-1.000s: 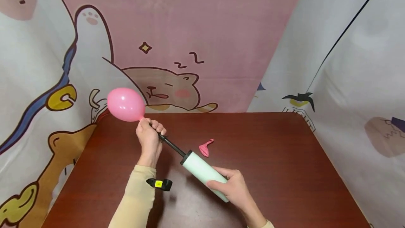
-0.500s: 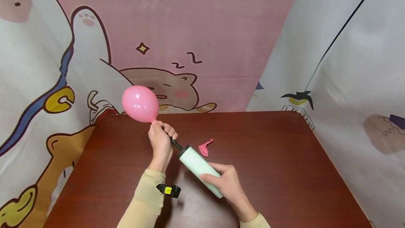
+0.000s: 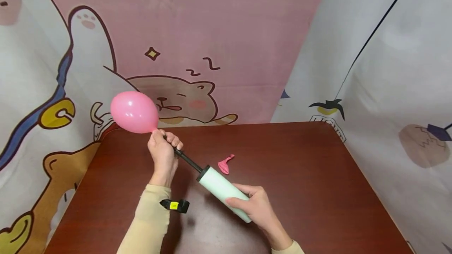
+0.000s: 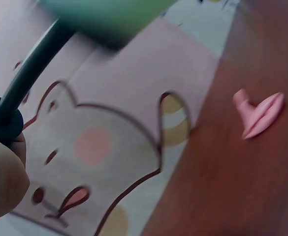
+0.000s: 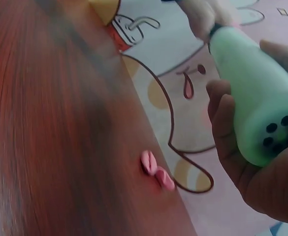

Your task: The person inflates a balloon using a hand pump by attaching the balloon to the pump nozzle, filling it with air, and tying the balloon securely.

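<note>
A partly inflated pink balloon [image 3: 134, 112] sits at the far end of a hand balloon pump with a pale green barrel [image 3: 221, 192]. My left hand [image 3: 163, 153] grips the pump's front end together with the balloon's neck, so the nozzle is hidden under the fingers. Between that hand and the barrel a length of black rod [image 3: 188, 160] shows. Around the barrel's rear half curl the thumb and fingers of my right hand [image 3: 257, 206]. In the right wrist view the barrel's end cap [image 5: 281, 132] has several dark holes.
A limp pink balloon [image 3: 226, 164] lies on the brown wooden table [image 3: 300, 175], just beyond the pump. Behind the table hangs a cartoon-print cloth [image 3: 226, 22]. A black strap device [image 3: 175, 205] is on the left sleeve.
The left hand and balloon came toward the barrel, shortening the visible rod, then moved back out left, lengthening it again. The inflated balloon looks slightly larger. The limp balloon stays on the table.
</note>
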A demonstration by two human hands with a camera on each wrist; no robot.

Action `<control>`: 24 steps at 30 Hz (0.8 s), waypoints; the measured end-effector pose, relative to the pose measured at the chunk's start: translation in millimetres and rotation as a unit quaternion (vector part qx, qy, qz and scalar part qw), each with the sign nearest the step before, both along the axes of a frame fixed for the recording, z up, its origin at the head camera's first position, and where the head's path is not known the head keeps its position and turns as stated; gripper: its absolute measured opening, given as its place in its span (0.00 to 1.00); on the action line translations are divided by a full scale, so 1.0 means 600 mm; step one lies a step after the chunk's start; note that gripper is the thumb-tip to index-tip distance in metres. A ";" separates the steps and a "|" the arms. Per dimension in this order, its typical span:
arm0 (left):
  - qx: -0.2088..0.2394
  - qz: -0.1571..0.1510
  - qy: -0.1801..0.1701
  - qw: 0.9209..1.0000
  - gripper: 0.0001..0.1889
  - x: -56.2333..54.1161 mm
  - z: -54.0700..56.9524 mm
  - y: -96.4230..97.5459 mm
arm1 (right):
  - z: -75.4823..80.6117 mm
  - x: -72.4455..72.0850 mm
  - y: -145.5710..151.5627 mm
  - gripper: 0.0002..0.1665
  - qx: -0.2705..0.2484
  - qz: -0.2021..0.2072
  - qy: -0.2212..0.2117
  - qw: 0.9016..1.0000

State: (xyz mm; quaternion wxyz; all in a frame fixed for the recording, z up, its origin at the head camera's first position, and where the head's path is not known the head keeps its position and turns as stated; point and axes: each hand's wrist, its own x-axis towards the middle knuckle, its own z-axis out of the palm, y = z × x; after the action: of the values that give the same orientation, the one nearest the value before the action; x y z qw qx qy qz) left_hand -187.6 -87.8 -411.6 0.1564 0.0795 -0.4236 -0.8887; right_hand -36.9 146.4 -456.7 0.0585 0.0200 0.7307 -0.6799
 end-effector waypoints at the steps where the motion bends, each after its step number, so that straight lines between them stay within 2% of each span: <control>1: 0.005 0.012 0.004 1.000 0.18 -0.004 0.004 -0.012 | -0.002 0.002 0.007 0.22 0.001 0.007 0.001 1.000; 5: 0.017 0.040 0.010 0.999 0.18 -0.012 0.011 -0.041 | -0.011 0.005 0.027 0.22 -0.007 0.025 0.002 1.000; 8: 0.013 0.043 0.001 0.999 0.18 -0.009 0.005 -0.038 | -0.019 0.003 0.027 0.21 -0.028 0.024 -0.005 0.999; 10: 0.011 0.040 -0.006 0.999 0.18 -0.004 -0.002 -0.023 | -0.021 0.000 0.022 0.21 -0.036 0.015 -0.014 0.999; 18: -0.009 -0.033 -0.024 0.999 0.17 0.025 -0.035 0.050 | -0.010 -0.015 -0.017 0.21 -0.039 -0.022 -0.022 0.999; 21: -0.012 -0.041 -0.025 0.999 0.17 0.029 -0.040 0.056 | -0.005 -0.015 -0.022 0.21 -0.031 -0.030 -0.022 0.999; 24: -0.010 -0.038 -0.028 0.999 0.17 0.026 -0.035 0.050 | -0.003 -0.013 -0.021 0.21 -0.022 -0.029 -0.020 0.999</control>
State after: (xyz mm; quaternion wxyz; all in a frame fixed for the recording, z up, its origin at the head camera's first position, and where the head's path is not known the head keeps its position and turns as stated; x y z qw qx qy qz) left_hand -172.2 -57.8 -432.5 0.1114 0.0864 -0.4393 -0.8872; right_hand -44.8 133.8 -458.3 0.0537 0.0534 0.7135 -0.6966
